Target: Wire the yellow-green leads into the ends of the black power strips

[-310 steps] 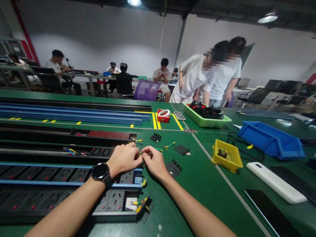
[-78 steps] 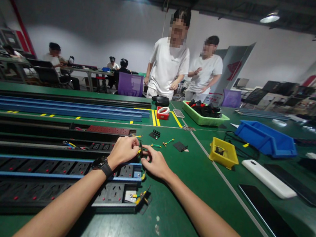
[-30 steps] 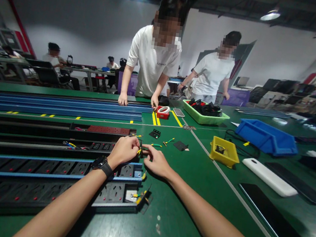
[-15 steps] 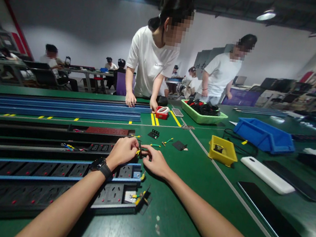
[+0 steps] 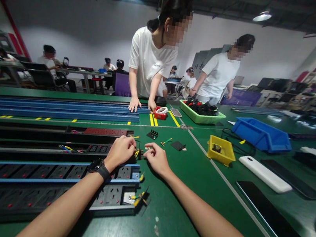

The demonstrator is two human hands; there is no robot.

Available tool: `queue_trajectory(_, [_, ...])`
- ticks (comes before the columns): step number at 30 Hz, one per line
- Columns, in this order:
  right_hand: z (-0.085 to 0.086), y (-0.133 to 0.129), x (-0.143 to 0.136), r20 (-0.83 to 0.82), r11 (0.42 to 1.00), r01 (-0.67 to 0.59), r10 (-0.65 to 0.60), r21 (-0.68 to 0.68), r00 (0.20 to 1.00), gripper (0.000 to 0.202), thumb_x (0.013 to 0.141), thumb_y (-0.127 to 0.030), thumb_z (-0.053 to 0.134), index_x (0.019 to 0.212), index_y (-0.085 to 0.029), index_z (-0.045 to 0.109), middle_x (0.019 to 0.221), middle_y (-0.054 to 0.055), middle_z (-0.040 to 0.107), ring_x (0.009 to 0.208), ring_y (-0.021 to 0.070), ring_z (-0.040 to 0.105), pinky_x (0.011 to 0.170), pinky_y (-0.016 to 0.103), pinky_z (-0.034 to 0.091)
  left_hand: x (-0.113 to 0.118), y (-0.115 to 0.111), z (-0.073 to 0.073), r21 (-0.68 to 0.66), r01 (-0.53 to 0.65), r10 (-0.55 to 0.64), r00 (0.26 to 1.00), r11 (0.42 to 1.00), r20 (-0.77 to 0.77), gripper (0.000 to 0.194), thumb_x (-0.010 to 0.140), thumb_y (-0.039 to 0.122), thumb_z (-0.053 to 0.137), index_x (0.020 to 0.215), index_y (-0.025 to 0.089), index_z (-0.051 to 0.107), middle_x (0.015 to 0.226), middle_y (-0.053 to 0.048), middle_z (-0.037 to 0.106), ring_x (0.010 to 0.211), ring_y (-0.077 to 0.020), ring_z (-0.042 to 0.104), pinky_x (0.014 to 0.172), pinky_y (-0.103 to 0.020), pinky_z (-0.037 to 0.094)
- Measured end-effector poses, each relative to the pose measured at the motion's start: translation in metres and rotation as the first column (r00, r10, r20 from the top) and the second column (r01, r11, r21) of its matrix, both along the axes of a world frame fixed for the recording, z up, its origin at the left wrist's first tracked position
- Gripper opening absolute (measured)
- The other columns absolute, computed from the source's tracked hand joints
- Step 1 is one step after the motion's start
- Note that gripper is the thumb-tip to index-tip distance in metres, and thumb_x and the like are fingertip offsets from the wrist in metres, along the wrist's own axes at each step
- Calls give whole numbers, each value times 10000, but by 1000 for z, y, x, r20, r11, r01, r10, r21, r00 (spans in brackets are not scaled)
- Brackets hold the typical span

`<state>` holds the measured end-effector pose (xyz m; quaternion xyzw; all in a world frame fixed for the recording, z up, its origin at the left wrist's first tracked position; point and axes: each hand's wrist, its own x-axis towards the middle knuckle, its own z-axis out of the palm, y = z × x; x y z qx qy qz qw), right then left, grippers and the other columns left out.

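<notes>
My left hand (image 5: pixel 123 149), with a black watch on its wrist, is closed over the end of a black power strip (image 5: pixel 98 148). What its curled fingertips hold is hidden. Just beside them a yellow-green wire (image 5: pixel 137 153) sticks out of the strip's end. Across a small gap, my right hand (image 5: pixel 157 159) is pinched, thumb and index finger close together; anything between them is too small to name. Nearer me lie a blue-edged power strip (image 5: pixel 77 170) and a black power strip (image 5: pixel 113 195) with an end plate (image 5: pixel 142 198) hanging by wires.
Loose black end plates (image 5: pixel 177 145) and a short wire (image 5: pixel 167 141) lie beyond my hands. Farther right are a yellow bin (image 5: pixel 220 154), a blue bin (image 5: pixel 264 139) and a green basket (image 5: pixel 202 118). A co-worker's hands (image 5: pixel 135 104) rest on blue rails (image 5: pixel 58 107) opposite.
My right hand has drawn slightly away from the strip's end, its index finger now bent toward the thumb. My left hand has shifted a little. The co-worker's hand has slid right along the rails.
</notes>
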<state>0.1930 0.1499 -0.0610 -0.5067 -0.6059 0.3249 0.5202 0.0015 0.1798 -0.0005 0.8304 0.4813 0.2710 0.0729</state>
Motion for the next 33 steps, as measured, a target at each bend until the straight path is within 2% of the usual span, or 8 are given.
queue_trajectory(5, [-4,16,12,-54,987,141,-146,-77,988,318,762,-202,486,1048,-165,621,758,20,745,488,131,603,465,220,451,0,0,1,4,-20,20,1000,1000,-10,192,832,115,534,778,235,674,771,-25,729,899,-232,634,789,-308,463])
queue_trajectory(8, [-2,23,26,-4,972,220,-221,-85,975,308,792,-214,461,1059,-160,603,774,36,739,488,140,599,462,231,447,0,-1,2,3,-33,33,999,999,-20,195,834,115,532,776,234,674,777,-31,726,886,-234,633,775,-306,457])
queue_trajectory(13, [6,20,51,213,941,338,-335,21,918,288,851,-203,469,1083,-183,639,800,42,709,718,217,651,712,337,523,0,-1,2,5,-62,62,998,998,-34,200,851,128,530,775,229,685,771,-43,706,852,-232,631,755,-302,446])
queue_trajectory(17, [9,9,50,392,952,270,-305,142,868,364,874,-167,532,1207,-179,679,1063,114,701,1061,282,600,969,411,460,1,-3,4,1,-73,73,996,997,-42,203,863,140,532,786,229,698,775,-42,699,841,-224,635,749,-293,444])
queue_trajectory(19, [9,3,43,538,965,186,-258,186,802,438,885,-151,555,1310,-176,656,1189,139,676,1153,295,550,1012,414,431,1,-4,5,0,-76,76,996,997,-45,206,863,140,529,793,230,700,779,-43,701,850,-226,637,755,-294,445])
queue_trajectory(23, [8,-2,33,802,971,60,-224,230,554,487,944,-154,528,1428,-167,588,1315,159,643,1203,305,521,983,405,430,2,-5,6,-6,-84,84,995,996,-51,209,861,138,525,796,231,701,780,-47,700,848,-231,639,757,-296,445])
queue_trajectory(29, [15,7,54,775,914,368,-354,169,524,446,943,-80,457,1330,-186,652,1244,135,696,1114,301,579,903,393,446,2,-6,8,-31,-90,88,995,995,-57,205,852,142,529,778,231,699,794,-44,716,820,-225,646,740,-294,435])
queue_trajectory(33, [15,10,68,802,915,373,-338,156,493,491,937,-54,447,1369,-178,644,1244,159,696,1116,334,574,889,422,440,3,-7,9,-52,-86,83,995,995,-62,209,855,144,530,782,233,704,809,-39,736,802,-220,655,734,-294,436])
